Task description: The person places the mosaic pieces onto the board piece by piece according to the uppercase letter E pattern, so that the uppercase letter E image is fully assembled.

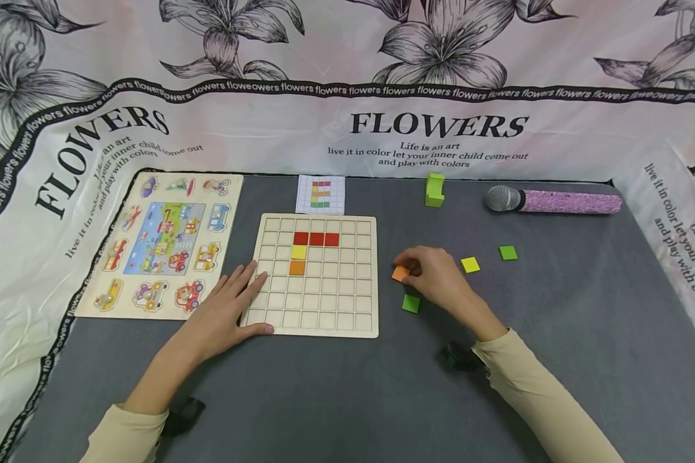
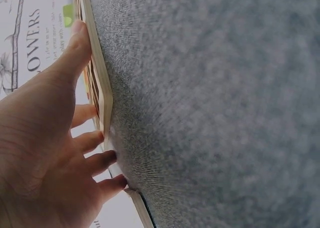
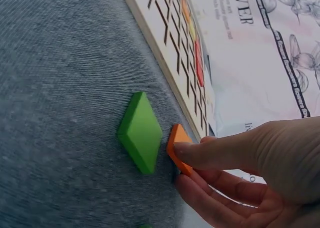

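A light wooden grid board [image 1: 338,305] lies flat on the grey table. In its upper part sit three red tiles [image 1: 316,239] in a row, a yellow tile [image 1: 298,252] and an orange tile [image 1: 296,267] below the leftmost. My left hand [image 1: 222,315] rests on the board's left edge, fingers spread and straight. To the right of the board, my right hand [image 1: 437,276] pinches a loose orange tile [image 3: 179,147] between thumb and fingers. A green tile [image 3: 141,133] lies close beside it on the cloth.
Farther right lie a yellow tile [image 1: 470,265] and a green tile [image 1: 508,253]. Green blocks [image 1: 434,190] stand at the back, near a pink microphone [image 1: 570,201]. Behind the board is a pattern card [image 1: 304,193]; a vehicle picture puzzle [image 1: 168,305] lies at left.
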Demonstrator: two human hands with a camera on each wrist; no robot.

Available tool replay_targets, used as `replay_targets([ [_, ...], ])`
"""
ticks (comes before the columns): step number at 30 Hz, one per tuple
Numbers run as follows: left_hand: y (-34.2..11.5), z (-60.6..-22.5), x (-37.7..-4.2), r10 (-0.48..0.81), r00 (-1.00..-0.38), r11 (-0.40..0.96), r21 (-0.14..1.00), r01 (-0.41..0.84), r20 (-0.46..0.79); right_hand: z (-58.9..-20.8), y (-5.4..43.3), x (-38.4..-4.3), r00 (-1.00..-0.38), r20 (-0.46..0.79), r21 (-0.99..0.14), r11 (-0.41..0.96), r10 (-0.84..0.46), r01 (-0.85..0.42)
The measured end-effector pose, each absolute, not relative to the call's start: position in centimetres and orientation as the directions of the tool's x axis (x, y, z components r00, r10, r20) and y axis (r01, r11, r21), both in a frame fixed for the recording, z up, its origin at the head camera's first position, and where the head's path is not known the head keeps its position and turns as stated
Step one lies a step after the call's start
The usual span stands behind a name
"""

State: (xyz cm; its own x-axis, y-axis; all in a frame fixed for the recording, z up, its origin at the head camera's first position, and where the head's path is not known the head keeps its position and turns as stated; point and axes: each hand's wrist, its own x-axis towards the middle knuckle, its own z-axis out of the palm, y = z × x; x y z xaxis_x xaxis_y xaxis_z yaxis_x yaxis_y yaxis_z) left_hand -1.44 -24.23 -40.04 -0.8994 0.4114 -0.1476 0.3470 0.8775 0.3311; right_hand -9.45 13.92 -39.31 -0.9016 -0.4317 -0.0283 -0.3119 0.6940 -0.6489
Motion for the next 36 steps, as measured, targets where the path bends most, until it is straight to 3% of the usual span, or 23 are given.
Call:
replay_targets([
  [11, -24.4, -40.0, -1.4, 0.412, -0.898, 0.876, 0.338, 0.344, -0.152, -37.2, 11.4, -11.3, -0.862, -0.065, -0.663, 0.667, -0.503, -0.339],
  [24, -24.3, -40.2, -1.3, 0.413, -0.900, 0.871, 0.349, 0.345, -0.141, -39.1, 6.4, -14.3, -0.746, 0.010, -0.811, 0.430, -0.666, -0.396],
  [29, -24.3, -40.1, -1.3, 0.408, -0.902, 0.875, 0.342, 0.343, -0.139, -39.6, 4.3, -14.7, -0.743, -0.003, -0.873, 0.364, -0.669, -0.325],
  [36, -24.2, -40.1, -1.5, 0.406, -0.900, 0.875, 0.351, 0.333, -0.158, -40.2, 2.6, -14.6, -0.756, -0.029, -0.863, 0.398, -0.653, -0.311],
])
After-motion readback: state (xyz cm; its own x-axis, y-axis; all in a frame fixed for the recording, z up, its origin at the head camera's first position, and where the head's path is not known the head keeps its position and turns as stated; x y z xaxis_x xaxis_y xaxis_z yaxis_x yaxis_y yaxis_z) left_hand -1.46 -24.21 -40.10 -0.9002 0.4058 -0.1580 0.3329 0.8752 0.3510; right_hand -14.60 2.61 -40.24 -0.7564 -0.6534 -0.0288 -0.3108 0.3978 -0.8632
